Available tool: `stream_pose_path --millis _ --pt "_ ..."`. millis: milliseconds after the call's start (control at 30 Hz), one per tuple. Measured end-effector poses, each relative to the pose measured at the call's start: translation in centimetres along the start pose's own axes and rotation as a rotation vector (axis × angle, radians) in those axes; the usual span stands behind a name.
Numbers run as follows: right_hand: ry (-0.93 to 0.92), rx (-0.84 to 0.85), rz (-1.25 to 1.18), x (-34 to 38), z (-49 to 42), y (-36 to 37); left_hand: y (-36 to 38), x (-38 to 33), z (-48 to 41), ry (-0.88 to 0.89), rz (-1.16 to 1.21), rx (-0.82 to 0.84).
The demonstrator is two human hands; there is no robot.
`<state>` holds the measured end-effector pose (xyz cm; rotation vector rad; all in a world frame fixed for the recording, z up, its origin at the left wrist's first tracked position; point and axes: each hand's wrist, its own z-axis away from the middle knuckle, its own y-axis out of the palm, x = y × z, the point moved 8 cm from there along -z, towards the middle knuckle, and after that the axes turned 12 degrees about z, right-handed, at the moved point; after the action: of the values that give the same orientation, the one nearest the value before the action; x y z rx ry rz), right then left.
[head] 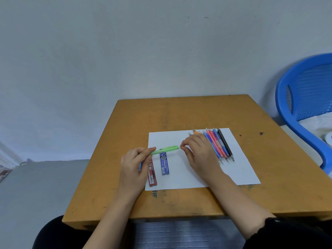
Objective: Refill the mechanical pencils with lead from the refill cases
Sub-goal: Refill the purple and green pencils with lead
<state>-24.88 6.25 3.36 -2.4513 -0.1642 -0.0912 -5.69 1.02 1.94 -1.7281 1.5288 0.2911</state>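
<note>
Your left hand (134, 164) and right hand (199, 151) hold the green mechanical pencil (164, 150) between them, above the left part of the white paper sheet (239, 159). Its long axis runs left to right, with the right end slightly farther from you. The barrel is slim, translucent green plastic.

Your left hand grips the left end with curled fingers; that end is hidden, so the tip cannot be identified. Your right hand pinches the right end between thumb and fingertips. A slim blue item (140, 166) shows under your left hand; what it is cannot be told.

The blue refill case (165, 164) lies flat on the paper just below the pencil. It is a narrow rectangle printed "PENCIL LEAD", long axis running near to far. The red refill case (152, 177), of the same shape, lies beside it on the left, partly covered by your left hand.

The row of pencils (220, 146) lies side by side on the right part of the paper, metal tips toward you.

The surface (179, 112) is worn, marked yellow-brown wood. A blue perforated plastic chair (287, 105) stands at the right.
</note>
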Motion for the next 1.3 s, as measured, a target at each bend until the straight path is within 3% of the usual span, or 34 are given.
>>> stream_pose_path --millis 200,333,433,733,1033,1300 --pt "-0.048 0.003 0.080 0.7 -0.1 -0.1 0.0 0.1 0.0 -0.012 -0.010 0.008" --pt "0.220 0.106 -0.213 -1.5 0.2 0.5 0.2 -0.2 0.0 0.007 -0.017 0.020" --pt "0.344 0.110 -0.304 -2.6 0.4 0.4 0.3 -0.6 0.0 0.029 -0.023 0.027" --pt "0.245 0.012 -0.271 -1.6 0.4 -0.4 0.1 -0.7 0.0 0.020 -0.014 0.017" --pt "0.157 0.049 -0.252 -1.3 0.3 -0.1 0.1 -0.2 0.1 0.014 -0.033 0.014" --pt "0.316 -0.064 -0.052 -4.9 -0.1 -0.7 -0.3 -0.4 0.0 -0.011 -0.026 -0.035"
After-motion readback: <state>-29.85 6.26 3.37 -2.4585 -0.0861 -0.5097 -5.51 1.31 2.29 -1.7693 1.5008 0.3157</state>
